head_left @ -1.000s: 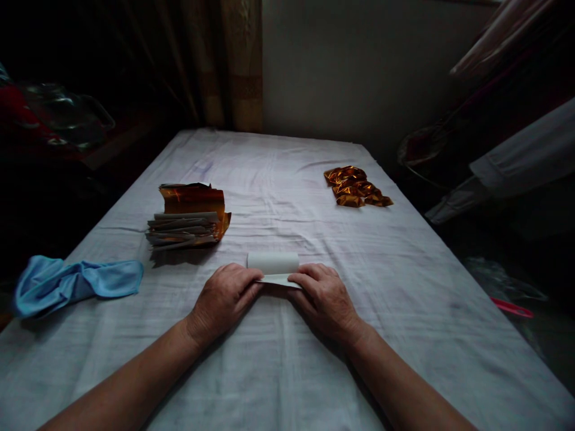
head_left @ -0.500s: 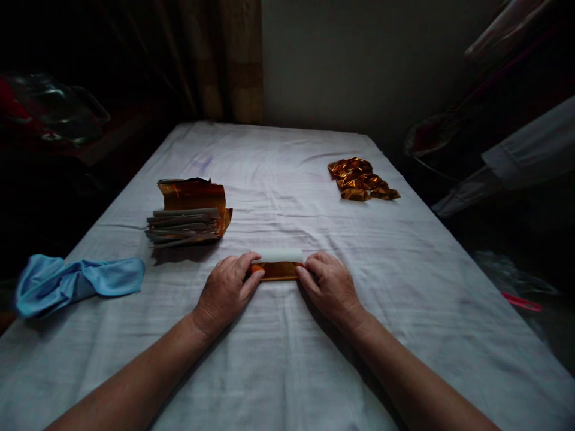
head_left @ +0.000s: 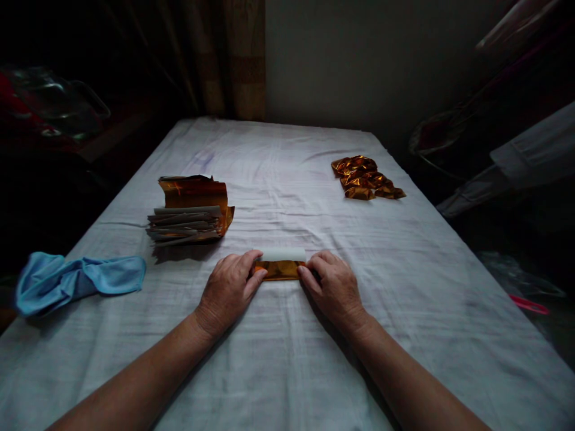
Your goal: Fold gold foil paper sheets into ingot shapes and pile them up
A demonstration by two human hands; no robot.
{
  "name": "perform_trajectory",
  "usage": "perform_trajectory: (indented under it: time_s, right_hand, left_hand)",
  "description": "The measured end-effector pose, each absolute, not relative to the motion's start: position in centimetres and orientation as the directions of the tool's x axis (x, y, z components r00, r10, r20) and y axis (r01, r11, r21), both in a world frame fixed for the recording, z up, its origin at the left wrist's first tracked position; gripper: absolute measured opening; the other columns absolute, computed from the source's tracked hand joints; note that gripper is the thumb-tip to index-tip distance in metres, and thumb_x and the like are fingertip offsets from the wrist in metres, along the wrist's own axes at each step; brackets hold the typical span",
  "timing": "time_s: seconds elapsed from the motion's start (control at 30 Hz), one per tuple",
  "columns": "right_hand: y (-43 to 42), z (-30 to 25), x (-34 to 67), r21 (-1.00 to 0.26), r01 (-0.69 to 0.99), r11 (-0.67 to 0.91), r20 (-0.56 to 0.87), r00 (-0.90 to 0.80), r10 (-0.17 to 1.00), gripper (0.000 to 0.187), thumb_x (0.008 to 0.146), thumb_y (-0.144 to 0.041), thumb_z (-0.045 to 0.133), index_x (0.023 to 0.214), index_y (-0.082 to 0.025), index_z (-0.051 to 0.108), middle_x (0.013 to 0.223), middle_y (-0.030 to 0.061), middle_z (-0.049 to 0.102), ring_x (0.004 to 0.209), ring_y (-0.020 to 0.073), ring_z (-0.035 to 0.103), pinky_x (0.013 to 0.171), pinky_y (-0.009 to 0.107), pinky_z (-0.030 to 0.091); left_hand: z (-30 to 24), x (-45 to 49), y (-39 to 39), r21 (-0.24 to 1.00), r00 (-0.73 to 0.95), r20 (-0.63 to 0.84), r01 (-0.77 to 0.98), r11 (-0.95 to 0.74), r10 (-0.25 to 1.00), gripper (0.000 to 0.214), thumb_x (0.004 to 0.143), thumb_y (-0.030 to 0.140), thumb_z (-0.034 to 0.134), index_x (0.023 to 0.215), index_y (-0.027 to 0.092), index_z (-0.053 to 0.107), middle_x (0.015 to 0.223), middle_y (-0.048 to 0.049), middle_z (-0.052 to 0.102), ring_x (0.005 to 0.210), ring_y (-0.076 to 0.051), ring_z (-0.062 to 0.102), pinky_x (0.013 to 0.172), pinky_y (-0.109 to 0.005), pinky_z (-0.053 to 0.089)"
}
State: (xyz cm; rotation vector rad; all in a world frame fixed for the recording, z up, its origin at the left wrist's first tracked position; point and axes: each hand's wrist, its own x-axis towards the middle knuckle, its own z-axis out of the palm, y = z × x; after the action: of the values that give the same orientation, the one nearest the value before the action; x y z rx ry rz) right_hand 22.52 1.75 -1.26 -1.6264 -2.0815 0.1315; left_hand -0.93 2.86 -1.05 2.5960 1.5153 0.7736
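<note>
A small folded sheet (head_left: 281, 263), white on its far strip and shiny gold on the near side, lies on the white cloth-covered table (head_left: 287, 359). My left hand (head_left: 227, 290) presses its left end with thumb and fingers curled onto it. Its right end is pinched the same way by my right hand (head_left: 335, 286). Both hands rest on the cloth.
A stack of gold-and-white sheets (head_left: 188, 212) sits at the left. Several folded gold pieces (head_left: 367, 178) lie at the far right. A blue cloth (head_left: 76, 281) is bunched at the left edge. White fabric (head_left: 521, 161) hangs beyond the right edge.
The sheet has been folded over away from me: a second ago it showed white only, and now its gold side faces up in front. Both hands moved slightly forward with it.
</note>
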Motion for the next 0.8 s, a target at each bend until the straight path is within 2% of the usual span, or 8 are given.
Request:
perform_trajectory:
  time_s: [0.8]
  right_hand:
    - [1.57, -1.25, 22.47, -0.396, 0.872, 0.289, 0.322, -0.164, 0.933, 0.021, 0.092, -0.029, 0.060, 0.072, -0.023, 0.059, 0.080, 0.0026, 0.062, 0.076, 0.0201, 0.057, 0.072, 0.033, 0.039]
  left_hand:
    - [-1.03, -0.93, 2.80, 0.296, 0.405, 0.387, 0.796, -0.528, 0.828, 0.023, 0.096, 0.027, 0.057, 0.117, 0.017, 0.056, 0.088, -0.0047, 0.070, 0.082, -0.022, 0.064, 0.075, -0.033, 0.048]
